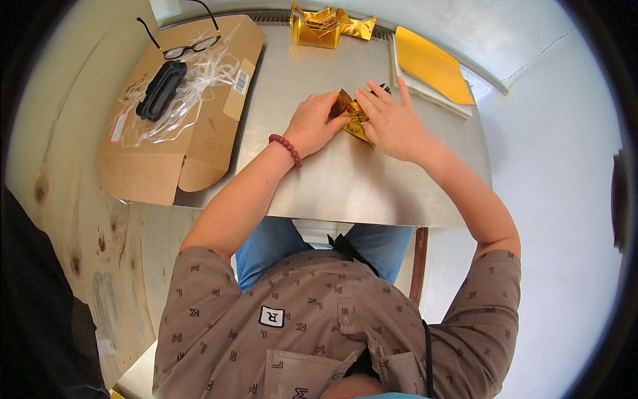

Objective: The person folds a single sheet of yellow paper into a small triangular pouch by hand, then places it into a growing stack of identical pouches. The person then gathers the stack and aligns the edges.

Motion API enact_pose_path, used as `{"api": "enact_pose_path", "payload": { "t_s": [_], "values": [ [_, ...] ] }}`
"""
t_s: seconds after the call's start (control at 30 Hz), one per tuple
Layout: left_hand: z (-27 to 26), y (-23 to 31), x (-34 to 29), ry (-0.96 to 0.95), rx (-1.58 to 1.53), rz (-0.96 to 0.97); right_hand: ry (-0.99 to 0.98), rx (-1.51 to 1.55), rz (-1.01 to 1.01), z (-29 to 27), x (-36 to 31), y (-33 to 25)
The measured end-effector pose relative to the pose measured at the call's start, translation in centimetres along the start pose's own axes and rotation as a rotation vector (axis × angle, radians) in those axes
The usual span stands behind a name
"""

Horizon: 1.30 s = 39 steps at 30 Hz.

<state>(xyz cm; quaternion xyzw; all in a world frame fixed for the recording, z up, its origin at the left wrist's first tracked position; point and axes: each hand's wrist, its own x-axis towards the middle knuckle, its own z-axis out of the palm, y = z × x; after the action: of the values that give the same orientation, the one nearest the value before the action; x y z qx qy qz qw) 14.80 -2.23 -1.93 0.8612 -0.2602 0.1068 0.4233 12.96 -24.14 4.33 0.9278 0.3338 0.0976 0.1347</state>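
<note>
A shiny gold foil piece with folded, pleated edges lies on the metal table between my hands. My left hand is closed on its left side, thumb and fingers gripping the foil edge. My right hand lies over its right side with fingers stretched out and spread, pressing against the foil. A small dark fringe shows just beyond the right fingertips. My hands cover much of the piece, so its full shape is hidden. At the far edge sits a gold foil box with folded foil strips inside, and more gold foil beside it.
On the left, a cardboard box carries an open black case, white plastic strands and eyeglasses. A yellow envelope rests on white sheets at the far right of the metal table. A white wall rises on the right.
</note>
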Motion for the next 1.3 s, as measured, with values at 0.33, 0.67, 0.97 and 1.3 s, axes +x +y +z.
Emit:
{"api": "enact_pose_path", "payload": {
  "t_s": [0.33, 0.67, 0.97, 1.3],
  "values": [
    [-0.8, 0.5, 0.2, -0.017, -0.106, -0.050, -0.116, 0.126, -0.037, -3.2, 1.9, 1.7],
    [-0.5, 0.9, -0.6, 0.054, 0.153, -0.102, 0.066, -0.046, 0.004, 0.7, 0.9, -1.2],
    [-0.7, 0.4, -0.9, 0.059, 0.060, -0.032, 0.111, -0.017, 0.007, 0.3, 1.4, -1.1],
    [-3.7, 1.2, -0.8, 0.166, 0.167, 0.315, 0.129, 0.334, -0.049, -2.5, 2.6, 0.8]
  ]
}}
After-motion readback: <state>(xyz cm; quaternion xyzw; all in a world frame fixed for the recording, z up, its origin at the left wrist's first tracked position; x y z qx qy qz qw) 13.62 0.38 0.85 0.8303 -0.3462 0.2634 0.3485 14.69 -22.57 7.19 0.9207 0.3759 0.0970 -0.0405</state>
